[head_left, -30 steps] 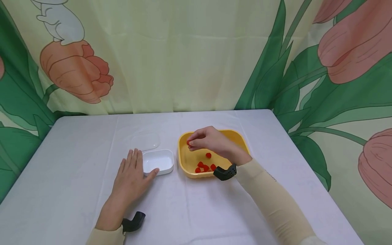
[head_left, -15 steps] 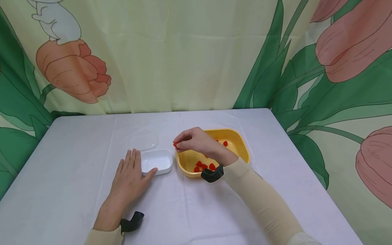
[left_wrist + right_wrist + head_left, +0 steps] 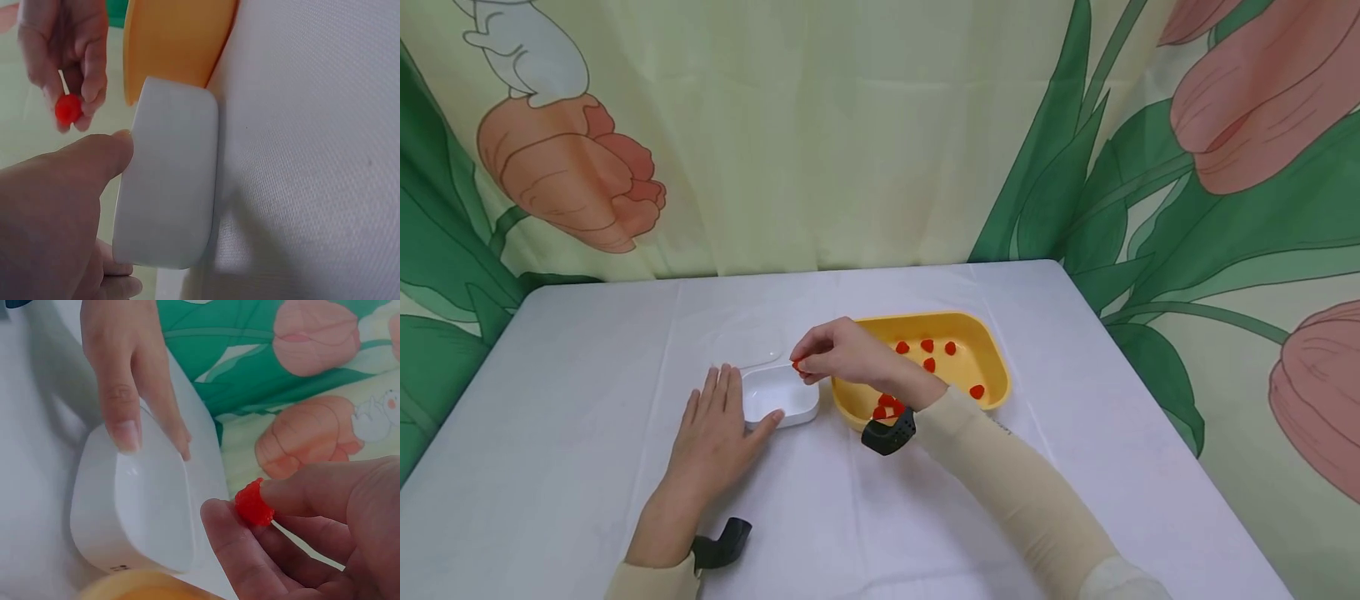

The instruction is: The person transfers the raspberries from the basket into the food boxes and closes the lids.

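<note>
My right hand (image 3: 846, 354) pinches a small red raspberry (image 3: 254, 503) between thumb and fingertips, above the far right corner of a white rectangular box (image 3: 767, 398). Bumps cover the raspberry in the right wrist view. Flat on the table along the box's left side lies my left hand (image 3: 711, 446), fingers straight and together. Its thumb reaches out to the near rim of the box. The inside of the box shows white and bare. To the right stands a yellow tray (image 3: 958, 375) holding several more raspberries (image 3: 927, 345), partly hidden by the right forearm.
A clear plastic lid (image 3: 748, 348) lies behind the white box on the white tablecloth (image 3: 587, 392). The tray's left edge stands close beside the box. Behind the table's far edge hangs a printed curtain (image 3: 850, 150).
My right hand has carried the raspberry left, out from over the yellow tray to the white box. More raspberries in the tray are uncovered. The left hand stays in place.
</note>
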`<state>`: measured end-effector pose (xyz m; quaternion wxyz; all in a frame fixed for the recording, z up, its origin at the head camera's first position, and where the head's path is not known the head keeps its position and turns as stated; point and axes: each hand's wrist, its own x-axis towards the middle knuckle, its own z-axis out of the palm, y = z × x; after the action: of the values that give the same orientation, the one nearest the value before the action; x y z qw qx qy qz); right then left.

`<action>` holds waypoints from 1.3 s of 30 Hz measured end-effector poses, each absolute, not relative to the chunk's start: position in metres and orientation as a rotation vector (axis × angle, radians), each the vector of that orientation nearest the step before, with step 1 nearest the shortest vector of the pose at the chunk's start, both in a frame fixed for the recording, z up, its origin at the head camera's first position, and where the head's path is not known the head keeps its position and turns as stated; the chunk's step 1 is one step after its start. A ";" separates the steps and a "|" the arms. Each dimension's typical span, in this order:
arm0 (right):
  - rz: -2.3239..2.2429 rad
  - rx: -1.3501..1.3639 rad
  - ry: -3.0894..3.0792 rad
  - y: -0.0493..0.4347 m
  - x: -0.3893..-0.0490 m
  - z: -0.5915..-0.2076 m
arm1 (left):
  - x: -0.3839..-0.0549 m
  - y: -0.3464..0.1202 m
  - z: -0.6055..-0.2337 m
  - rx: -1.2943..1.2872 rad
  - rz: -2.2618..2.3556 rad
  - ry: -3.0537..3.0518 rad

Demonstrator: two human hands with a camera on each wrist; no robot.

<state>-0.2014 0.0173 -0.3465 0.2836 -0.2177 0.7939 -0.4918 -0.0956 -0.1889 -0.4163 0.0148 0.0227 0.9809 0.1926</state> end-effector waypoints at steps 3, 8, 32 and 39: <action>-1.302 -0.600 2.137 0.012 -0.199 -0.347 | -0.097 -0.189 -0.416 0.074 0.593 3.059; -1.254 -0.631 2.168 0.003 -0.196 -0.350 | -0.098 -0.189 -0.416 0.073 0.592 3.059; -0.831 -0.757 2.493 -0.031 -0.184 -0.367 | -0.097 -0.187 -0.417 0.078 0.581 3.071; -0.660 -0.788 2.548 -0.039 -0.183 -0.370 | -0.097 -0.187 -0.417 0.073 0.591 3.063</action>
<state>-0.1835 -0.0390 -0.3700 0.1959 -0.2814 0.9094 -0.2355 -0.0967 -0.1874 -0.4171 0.0105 0.0235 0.9816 0.1894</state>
